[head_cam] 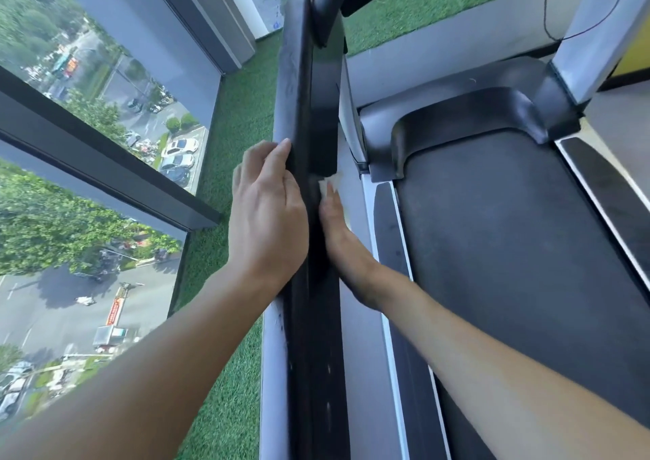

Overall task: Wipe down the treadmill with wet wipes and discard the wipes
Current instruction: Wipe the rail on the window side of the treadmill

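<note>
Pressing the wet wipe [330,184] flat w/ straight fingers, right hand [339,238] works the treadmill handrail [309,107] inner face; wipe peeks out at its fingertips. Left hand [267,209] rests open on the rail opposite. Wipe's limp, light, bunches easily, so prob. best pinned under finger pads.

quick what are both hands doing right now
left hand: open, resting flat against the outer side of the black handrail.
right hand: open, straight fingers pressing the wet wipe to the handrail's inner side.
</note>
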Action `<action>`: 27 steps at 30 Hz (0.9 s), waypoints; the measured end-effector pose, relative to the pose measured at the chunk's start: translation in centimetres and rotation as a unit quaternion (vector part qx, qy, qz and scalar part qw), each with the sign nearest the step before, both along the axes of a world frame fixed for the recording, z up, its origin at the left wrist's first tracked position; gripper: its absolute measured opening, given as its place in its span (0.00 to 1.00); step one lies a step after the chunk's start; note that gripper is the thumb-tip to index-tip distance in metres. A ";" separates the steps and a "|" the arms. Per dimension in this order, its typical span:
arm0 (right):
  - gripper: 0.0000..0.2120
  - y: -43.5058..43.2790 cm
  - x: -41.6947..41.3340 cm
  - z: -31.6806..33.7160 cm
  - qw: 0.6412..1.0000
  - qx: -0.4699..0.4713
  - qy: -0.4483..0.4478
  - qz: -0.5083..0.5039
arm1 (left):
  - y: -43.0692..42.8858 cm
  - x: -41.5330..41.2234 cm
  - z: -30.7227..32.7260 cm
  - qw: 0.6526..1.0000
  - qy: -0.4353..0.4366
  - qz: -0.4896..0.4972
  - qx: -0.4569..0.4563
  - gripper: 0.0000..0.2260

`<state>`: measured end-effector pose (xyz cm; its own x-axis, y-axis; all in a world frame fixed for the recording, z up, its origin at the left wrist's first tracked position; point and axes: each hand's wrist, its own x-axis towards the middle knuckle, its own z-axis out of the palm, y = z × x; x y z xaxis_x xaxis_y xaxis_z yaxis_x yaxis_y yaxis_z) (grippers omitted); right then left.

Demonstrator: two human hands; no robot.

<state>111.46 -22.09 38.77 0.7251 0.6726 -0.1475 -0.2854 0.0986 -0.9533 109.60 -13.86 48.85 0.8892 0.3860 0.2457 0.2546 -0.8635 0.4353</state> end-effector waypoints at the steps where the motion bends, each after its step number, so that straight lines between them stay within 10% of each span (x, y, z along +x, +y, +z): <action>1: 0.47 0.1 -1.1 -0.2 1.000 0.000 0.002 -0.001 | -0.2 -0.5 0.0 1.000 -0.002 0.008 0.002 0.20; 27: 0.27 -1.4 -8.3 -0.9 0.994 0.005 -0.098 0.043 | -1.6 -5.6 -1.1 0.998 -0.009 -0.003 -0.063 0.20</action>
<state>103.12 -23.50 37.90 0.6784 0.7347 -0.0022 -0.1019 0.0911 -0.9906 103.99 -15.42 47.77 0.8874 0.4094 0.2118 0.2401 -0.8027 0.5459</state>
